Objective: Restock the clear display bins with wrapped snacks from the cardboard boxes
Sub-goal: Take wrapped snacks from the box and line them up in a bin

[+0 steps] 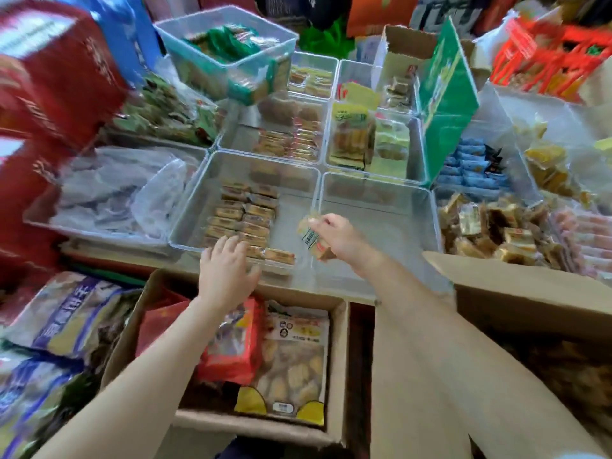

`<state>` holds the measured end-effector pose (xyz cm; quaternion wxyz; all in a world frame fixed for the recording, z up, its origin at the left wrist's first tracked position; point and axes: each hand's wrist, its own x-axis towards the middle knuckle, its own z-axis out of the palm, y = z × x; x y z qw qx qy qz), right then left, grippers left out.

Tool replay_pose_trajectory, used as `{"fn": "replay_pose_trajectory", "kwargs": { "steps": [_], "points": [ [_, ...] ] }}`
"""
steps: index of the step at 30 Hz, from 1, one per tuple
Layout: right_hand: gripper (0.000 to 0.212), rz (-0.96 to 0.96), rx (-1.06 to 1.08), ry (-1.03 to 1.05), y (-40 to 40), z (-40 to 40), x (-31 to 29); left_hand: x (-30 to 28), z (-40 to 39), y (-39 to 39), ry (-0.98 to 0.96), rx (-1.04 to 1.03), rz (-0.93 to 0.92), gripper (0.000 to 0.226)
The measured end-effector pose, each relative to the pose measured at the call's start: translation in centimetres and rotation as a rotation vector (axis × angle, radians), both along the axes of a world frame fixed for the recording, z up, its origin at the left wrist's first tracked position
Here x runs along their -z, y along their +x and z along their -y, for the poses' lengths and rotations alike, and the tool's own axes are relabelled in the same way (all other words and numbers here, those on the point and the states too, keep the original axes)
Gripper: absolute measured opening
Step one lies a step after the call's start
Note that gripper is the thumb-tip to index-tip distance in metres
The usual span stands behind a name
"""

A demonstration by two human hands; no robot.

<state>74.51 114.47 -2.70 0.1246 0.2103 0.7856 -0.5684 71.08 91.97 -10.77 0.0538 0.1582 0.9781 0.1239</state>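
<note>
A clear display bin (pixel 198 207) in front of me holds neat rows of wrapped brown snacks (pixel 243 215). My left hand (pixel 225 270) lies flat with straight fingers on the nearest snacks at the bin's front edge. My right hand (pixel 341 240) pinches one wrapped snack (pixel 313 238) above the divide between that bin and the bare clear bin (pixel 390 226) to its right. An open cardboard box (pixel 341 359) below my arms holds large snack bags. A second cardboard box (pixel 516 293) stands at the lower right with brown snacks inside.
More clear bins of wrapped snacks fill the table behind, one stacked bin (pixel 228 48) at the back. A bin with crumpled plastic bags (pixel 116 190) sits left. A green cardboard flap (pixel 447 91) stands upright right of centre. Red boxes (pixel 49 77) crowd the left; bagged goods lie lower left.
</note>
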Motion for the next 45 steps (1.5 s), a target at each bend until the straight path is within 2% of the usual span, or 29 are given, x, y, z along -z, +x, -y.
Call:
{"fn": "replay_pose_trajectory", "kwargs": {
  "steps": [3, 5, 8, 11, 14, 16, 19, 26, 29, 31, 34, 36, 39, 42, 43, 45],
  "points": [
    [0.032, -0.111, -0.166, 0.349, -3.4, 2.6, 2.8, 2.6, 2.3, -4.8, -0.089, 0.053, 0.109, 0.072],
    [0.037, -0.121, -0.309, 0.544, -5.6, 3.6, 4.8, 3.9, 3.4, -6.7, -0.11, 0.108, 0.165, 0.084],
    [0.038, -0.072, -0.474, 0.815, -8.8, 4.9, 7.3, 5.0, 4.1, -7.5, -0.095, 0.152, 0.109, 0.089],
    [0.037, 0.085, -0.673, 1.071, -11.2, 5.9, 10.2, 5.5, 4.2, -7.2, -0.061, 0.162, 0.068, 0.086],
    [0.032, 0.218, -0.724, 1.107, -12.7, 6.6, 12.8, 5.8, 4.3, -7.3, -0.024, 0.166, 0.056, 0.085],
    [0.034, 0.27, -0.666, 1.032, -13.0, 7.0, 14.3, 6.1, 4.3, -7.4, -0.016, 0.167, 0.046, 0.082],
    [0.043, 0.353, -0.592, 0.883, -13.1, 7.0, 15.7, 6.3, 4.1, -7.3, -0.02, 0.155, 0.013, 0.078],
    [0.066, 0.472, -0.604, 0.763, -12.3, 7.9, 16.1, 6.2, 4.1, -7.4, -0.034, 0.143, 0.006, 0.079],
    [0.047, 0.293, -0.6, 0.809, -11.6, 8.0, 13.3, 6.1, 4.2, -7.6, -0.038, 0.158, 0.034, 0.082],
    [0.035, 0.131, -0.546, 0.744, -10.3, 7.7, 10.1, 6.0, 4.4, -7.6, -0.042, 0.173, 0.023, 0.083],
    [0.029, -0.082, -0.443, 0.64, -6.3, 6.0, 4.2, 5.8, 4.3, -7.1, 0.006, 0.148, 0.038, 0.073],
    [0.025, -0.234, -0.345, 0.645, -2.5, 3.7, 0.8, 4.7, 2.7, -5.7, 0.088, 0.102, 0.108, 0.071],
    [0.021, -0.442, -0.145, 0.694, 3.9, -1.0, -3.1, 1.1, -2.9, -0.5, 0.328, 0.125, 0.181, 0.066],
    [0.022, -0.547, 0.027, 0.804, 10.4, -5.4, -5.0, -3.1, -9.4, 6.6, 0.602, 0.229, 0.428, 0.045],
    [0.023, -0.569, 0.085, 0.846, 12.7, -6.9, -5.3, -4.5, -11.7, 9.2, 0.661, 0.274, 0.517, 0.046],
    [0.026, -0.58, 0.186, 0.884, 16.3, -9.6, -5.4, -6.5, -15.6, 13.4, 0.724, 0.358, 0.668, 0.067]
  ]
}}
